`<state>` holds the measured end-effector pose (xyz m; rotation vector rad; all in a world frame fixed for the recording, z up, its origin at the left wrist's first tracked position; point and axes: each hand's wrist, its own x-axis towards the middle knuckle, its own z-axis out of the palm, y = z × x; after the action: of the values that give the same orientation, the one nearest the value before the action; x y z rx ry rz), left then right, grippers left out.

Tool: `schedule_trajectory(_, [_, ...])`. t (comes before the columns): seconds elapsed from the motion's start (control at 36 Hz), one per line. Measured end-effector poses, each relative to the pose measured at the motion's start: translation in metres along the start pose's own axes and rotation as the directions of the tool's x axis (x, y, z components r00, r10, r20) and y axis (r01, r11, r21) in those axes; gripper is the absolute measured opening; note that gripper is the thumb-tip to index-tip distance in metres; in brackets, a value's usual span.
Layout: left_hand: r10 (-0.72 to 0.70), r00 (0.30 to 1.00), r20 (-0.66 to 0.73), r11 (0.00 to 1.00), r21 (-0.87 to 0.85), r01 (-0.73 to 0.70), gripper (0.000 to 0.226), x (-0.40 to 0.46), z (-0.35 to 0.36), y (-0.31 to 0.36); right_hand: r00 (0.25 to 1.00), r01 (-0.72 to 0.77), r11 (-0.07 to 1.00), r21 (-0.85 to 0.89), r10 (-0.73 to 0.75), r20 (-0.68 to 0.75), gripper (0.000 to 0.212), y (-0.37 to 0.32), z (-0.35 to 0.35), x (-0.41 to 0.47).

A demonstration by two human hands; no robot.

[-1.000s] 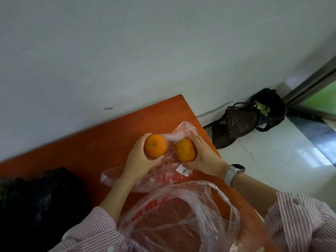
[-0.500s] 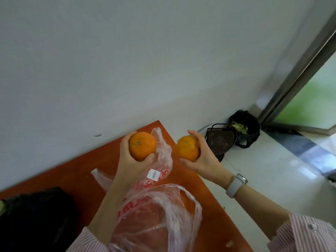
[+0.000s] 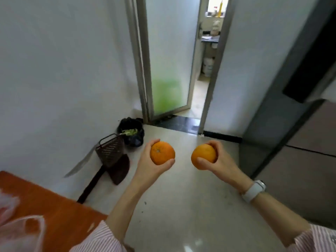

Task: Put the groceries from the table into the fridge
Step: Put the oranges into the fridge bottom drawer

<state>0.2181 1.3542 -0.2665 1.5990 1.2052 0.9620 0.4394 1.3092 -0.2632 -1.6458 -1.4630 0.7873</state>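
Head view showed the left hand (image 3: 151,164) grasping one orange (image 3: 162,152) and the right hand (image 3: 219,163) grasping a second orange (image 3: 203,156), both fruits held side by side, apart, above the pale floor (image 3: 181,206). The orange-brown bench (image 3: 60,210) with clear plastic bags (image 3: 21,231) lay at lower left. A grey fridge (image 3: 300,160) stood at right, its doors closed. A white watch (image 3: 254,190) circled the right wrist.

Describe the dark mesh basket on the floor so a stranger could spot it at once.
Start at the frosted glass door and drop to the floor by the white wall on its left. In front of the black rubbish bag stands the dark mesh basket. Unlike the soft round bag, it is boxy, latticed and tilted.
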Motion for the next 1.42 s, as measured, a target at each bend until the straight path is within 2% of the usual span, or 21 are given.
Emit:
schedule_trajectory(0.08, [0.055,0.982,0.182,0.997,0.035,-0.063,0.069,0.014,0.092,0.035,0.979,-0.115,0.993,0.017,0.117,-0.164,0.054,0.038,-0.084,-0.036])
schedule_trajectory(0.17, [0.122,0.925,0.360,0.990,0.022,-0.140,0.066,0.022,0.180,0.070,0.929,-0.175,0.983,0.061,0.185,-0.319,0.058,0.068,-0.156,-0.073])
schedule_trajectory(0.28, [0.225,0.792,0.567,0.967,-0.031,-0.252,0.065,0.024,0.286,0.116,0.845,-0.269,0.963,0.013,0.242,-0.477,0.073,0.100,-0.238,-0.118])
schedule_trajectory(0.42, [0.312,0.624,0.717,0.927,-0.085,-0.366,0.067,0.032,0.405,0.163,0.710,-0.400,0.915,-0.058,0.269,-0.651,0.072,0.138,-0.331,-0.155])
schedule_trajectory(0.53, [0.413,0.566,0.714,0.887,-0.173,-0.429,0.066,0.043,0.494,0.205,0.614,-0.424,0.904,-0.048,0.248,-0.750,0.062,0.164,-0.410,-0.164])
schedule_trajectory(0.64, [0.483,0.534,0.693,0.864,-0.282,-0.416,0.064,0.060,0.579,0.266,0.527,-0.415,0.909,-0.032,0.212,-0.823,0.055,0.170,-0.500,-0.152])
schedule_trajectory(0.78, [0.599,0.584,0.549,0.801,-0.392,-0.453,0.068,0.090,0.668,0.377,0.394,-0.336,0.938,-0.088,0.055,-0.918,0.043,0.162,-0.621,-0.129])
schedule_trajectory(0.92, [0.703,0.611,0.364,0.702,-0.499,-0.509,0.078,0.126,0.728,0.475,0.369,-0.297,0.931,-0.210,-0.091,-0.925,0.040,0.158,-0.718,-0.104])
schedule_trajectory(1.03, [0.727,0.625,0.285,0.673,-0.474,-0.567,0.067,0.161,0.766,0.536,0.379,-0.271,0.920,-0.283,-0.168,-0.910,0.042,0.157,-0.788,-0.078])
schedule_trajectory(1.11, [0.740,0.607,0.290,0.668,-0.426,-0.610,0.067,0.194,0.788,0.571,0.439,-0.244,0.909,-0.338,-0.207,-0.874,0.048,0.157,-0.837,-0.050])
schedule_trajectory(1.19, [0.780,0.538,0.320,0.617,-0.254,-0.745,0.069,0.227,0.802,0.596,0.534,-0.214,0.891,-0.401,-0.237,-0.812,0.050,0.156,-0.883,-0.018])
schedule_trajectory(1.28, [0.796,0.428,0.429,0.455,0.042,-0.889,0.077,0.260,0.808,0.609,0.639,-0.162,0.897,-0.411,-0.222,-0.737,0.054,0.158,-0.922,0.017])
schedule_trajectory(1.36, [0.680,0.428,0.596,0.405,0.181,-0.896,0.077,0.292,0.811,0.610,0.799,-0.189,0.887,-0.421,-0.110,-0.591,0.059,0.161,-0.952,0.052])
schedule_trajectory(1.42, [0.561,0.453,0.693,0.408,0.245,-0.880,0.078,0.310,0.810,0.606,0.890,-0.250,0.825,-0.507,-0.012,-0.457,0.065,0.164,-0.963,0.075])
